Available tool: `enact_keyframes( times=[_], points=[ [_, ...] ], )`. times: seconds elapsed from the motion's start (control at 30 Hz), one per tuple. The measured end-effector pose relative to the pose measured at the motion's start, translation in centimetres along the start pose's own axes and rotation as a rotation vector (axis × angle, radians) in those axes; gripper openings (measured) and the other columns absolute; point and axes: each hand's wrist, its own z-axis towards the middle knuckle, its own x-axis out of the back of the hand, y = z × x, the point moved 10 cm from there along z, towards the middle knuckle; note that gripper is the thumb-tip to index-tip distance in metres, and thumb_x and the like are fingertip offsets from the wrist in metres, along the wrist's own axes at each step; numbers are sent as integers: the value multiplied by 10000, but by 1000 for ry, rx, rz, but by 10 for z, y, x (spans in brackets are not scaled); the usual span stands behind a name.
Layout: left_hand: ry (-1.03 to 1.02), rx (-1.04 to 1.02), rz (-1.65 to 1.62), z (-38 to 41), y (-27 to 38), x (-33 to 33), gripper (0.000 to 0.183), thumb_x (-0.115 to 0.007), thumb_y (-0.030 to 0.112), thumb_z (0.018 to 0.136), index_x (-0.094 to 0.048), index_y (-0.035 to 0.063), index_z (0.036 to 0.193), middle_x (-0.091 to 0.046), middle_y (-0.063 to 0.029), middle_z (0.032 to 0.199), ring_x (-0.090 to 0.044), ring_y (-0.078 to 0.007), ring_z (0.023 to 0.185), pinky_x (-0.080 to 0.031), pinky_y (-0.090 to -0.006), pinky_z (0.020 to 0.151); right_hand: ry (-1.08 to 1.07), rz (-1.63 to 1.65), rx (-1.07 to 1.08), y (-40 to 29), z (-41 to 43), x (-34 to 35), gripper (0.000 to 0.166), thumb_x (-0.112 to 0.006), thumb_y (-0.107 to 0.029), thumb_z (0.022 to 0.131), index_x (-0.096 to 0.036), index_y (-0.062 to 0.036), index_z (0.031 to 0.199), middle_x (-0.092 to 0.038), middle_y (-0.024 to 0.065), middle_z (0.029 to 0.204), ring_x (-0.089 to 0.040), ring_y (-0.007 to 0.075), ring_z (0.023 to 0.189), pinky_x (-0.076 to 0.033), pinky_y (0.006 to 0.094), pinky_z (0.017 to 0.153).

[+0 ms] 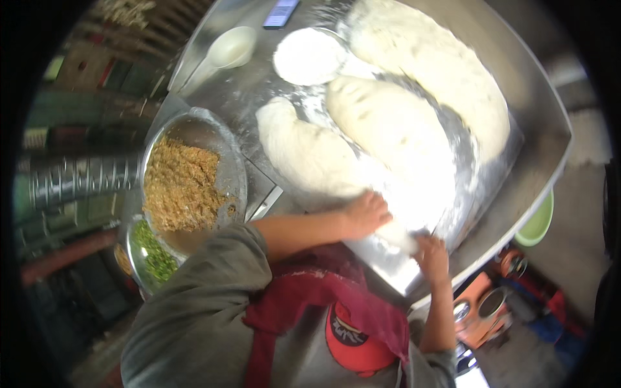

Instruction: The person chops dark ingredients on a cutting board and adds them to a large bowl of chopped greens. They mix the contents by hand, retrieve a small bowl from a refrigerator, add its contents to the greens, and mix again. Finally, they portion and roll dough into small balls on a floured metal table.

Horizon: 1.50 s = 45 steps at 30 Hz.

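On the floured metal worktop (242, 111) lie several large pieces of dough. My left hand (368, 213) rests at the near end of the smallest long dough piece (305, 150). A narrow tail of pale dough (395, 236) stretches from there to my right hand (431, 254), whose fingers are closed around its end. Beyond my hands lies a thicker dough piece (388, 121), overexposed at its near part. The largest dough piece (432, 63) curves along the far right side. A round white heap of flour (309, 56) sits behind the dough.
At left stands a metal bowl (233, 145) of brown crumbly filling (182, 184), beside a bowl of chopped greens (157, 254). A pale plastic ladle (233, 47) and a phone (281, 13) lie at the back. A raised metal rim (558, 160) bounds the right side; a green basin (536, 223) is beyond.
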Motion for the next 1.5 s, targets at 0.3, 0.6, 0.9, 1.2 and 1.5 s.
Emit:
enact_keyframes(
  times=[0.3,0.6,0.9,1.2,1.5],
  points=[
    [337,71,-8,-9,-6,-7,350,-483,216,851,-557,59,1155,-567,-140,1093,-519,-281,1025,-358,-422,904,511,165,692,-227,236,118,350,-710,-163,776,-602,-25,1079,-586,178,1082,-556,366,995,-467,400,847],
    [103,60,24,1,2,-8,233,-516,209,834,-686,104,953,-635,-36,958,-552,-221,985,-386,-425,894,327,-230,620,-295,398,55,438,-643,-331,823,-527,-106,1179,-490,152,1156,-471,363,1083,-444,420,875],
    [369,73,-13,-22,8,3,362,-464,200,870,-566,68,1191,-572,-83,1002,-530,-225,926,-408,-393,828,137,227,374,-199,299,89,329,-672,-79,741,-617,-41,1063,-623,162,1016,-619,313,901,-493,366,766],
    [287,-41,31,-61,32,-3,321,-473,191,836,-574,30,1095,-555,-80,953,-507,-224,953,-356,-365,871,-124,-56,-281,24,65,4,259,-654,-176,776,-629,4,961,-638,241,972,-614,390,888,-487,426,797],
    [396,56,178,-26,68,-4,405,-482,182,846,-535,33,1219,-560,-138,1085,-510,-267,1013,-338,-456,945,291,46,-172,3,56,25,184,-588,-81,770,-640,-47,943,-629,208,899,-623,384,823,-507,451,733]
  ],
)
